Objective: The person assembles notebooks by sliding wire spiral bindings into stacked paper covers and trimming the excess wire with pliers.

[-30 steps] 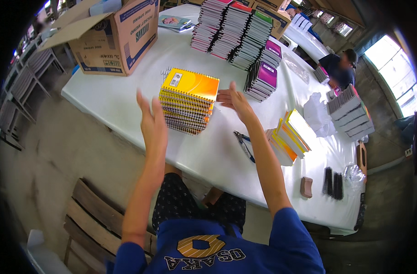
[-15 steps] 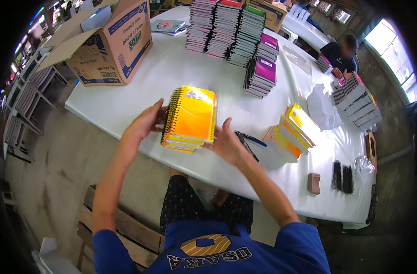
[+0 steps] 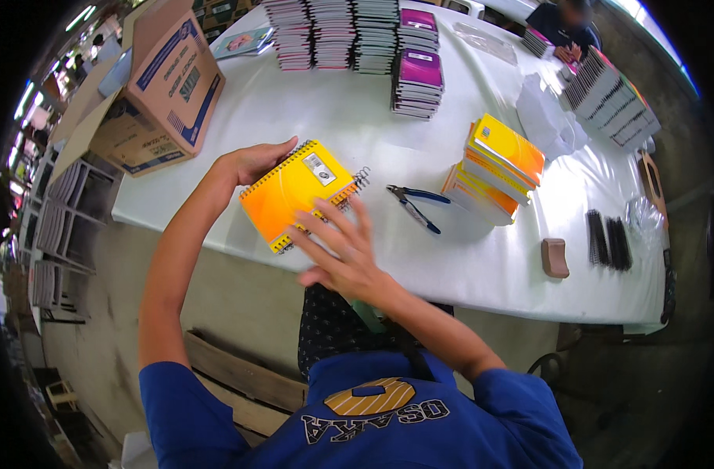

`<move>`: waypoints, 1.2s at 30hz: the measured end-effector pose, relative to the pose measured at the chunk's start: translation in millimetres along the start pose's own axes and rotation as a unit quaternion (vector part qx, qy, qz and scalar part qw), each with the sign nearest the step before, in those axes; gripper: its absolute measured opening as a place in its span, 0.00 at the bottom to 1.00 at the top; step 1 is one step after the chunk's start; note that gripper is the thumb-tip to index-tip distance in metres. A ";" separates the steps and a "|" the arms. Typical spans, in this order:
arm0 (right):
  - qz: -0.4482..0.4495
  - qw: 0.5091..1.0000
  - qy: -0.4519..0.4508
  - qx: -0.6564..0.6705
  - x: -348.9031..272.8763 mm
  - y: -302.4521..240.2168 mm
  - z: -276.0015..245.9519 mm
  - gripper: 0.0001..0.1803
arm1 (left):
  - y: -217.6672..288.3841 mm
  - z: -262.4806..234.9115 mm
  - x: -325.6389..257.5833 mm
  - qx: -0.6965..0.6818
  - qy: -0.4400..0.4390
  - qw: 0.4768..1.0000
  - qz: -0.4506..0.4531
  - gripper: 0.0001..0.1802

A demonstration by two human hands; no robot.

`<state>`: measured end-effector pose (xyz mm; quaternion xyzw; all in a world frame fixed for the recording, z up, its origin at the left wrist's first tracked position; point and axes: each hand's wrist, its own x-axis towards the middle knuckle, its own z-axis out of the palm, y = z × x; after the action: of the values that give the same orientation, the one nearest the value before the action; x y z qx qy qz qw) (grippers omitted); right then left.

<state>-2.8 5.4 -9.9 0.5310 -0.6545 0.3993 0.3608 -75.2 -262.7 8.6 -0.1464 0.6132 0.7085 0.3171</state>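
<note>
A small stack of yellow-orange spiral notebooks [image 3: 287, 199] is tilted at the table's near edge. My left hand [image 3: 259, 162] grips its far left side, thumb along the edge and the other fingers mostly hidden. At the stack's right corner, a dark wire coil [image 3: 362, 178] sticks out past the covers. Over the near right part of the top cover, my right hand [image 3: 340, 248] is open, its fingers spread and slightly blurred; whether they touch the cover is unclear. Blue-handled pliers [image 3: 418, 205] lie with handles apart to the right of the notebooks.
More yellow notebooks [image 3: 504, 160] are piled right of the pliers. A brown block [image 3: 555, 258] and black binding coils [image 3: 609, 241] lie further right. Notebook stacks [image 3: 419, 78] stand at the back, an open cardboard box [image 3: 166, 102] at left. Another person [image 3: 564, 31] sits far right.
The notebook stack has turned and tipped, its coil-bound side now facing my left hand. My right hand has gone from the stack's side to over its cover. The view has shifted.
</note>
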 end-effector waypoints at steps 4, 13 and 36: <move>-0.016 0.999 -0.006 -0.041 36.9 33.4 67.1 0.25 | 14.1 11.2 -11.3 -0.015 -0.070 0.996 -0.060 0.31; 0.058 0.998 0.014 0.011 21.0 45.7 16.8 0.18 | 30.8 -46.2 -18.4 0.165 0.129 0.977 0.026 0.34; 0.191 0.916 -0.247 -0.251 -90.7 106.7 -68.5 0.28 | 95.9 108.0 -6.8 0.778 -0.024 0.626 -0.046 0.43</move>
<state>-88.5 116.8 -77.3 0.3698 -0.8903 0.1395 0.2262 -110.9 -165.2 109.2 0.1441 0.9208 -0.0445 0.3597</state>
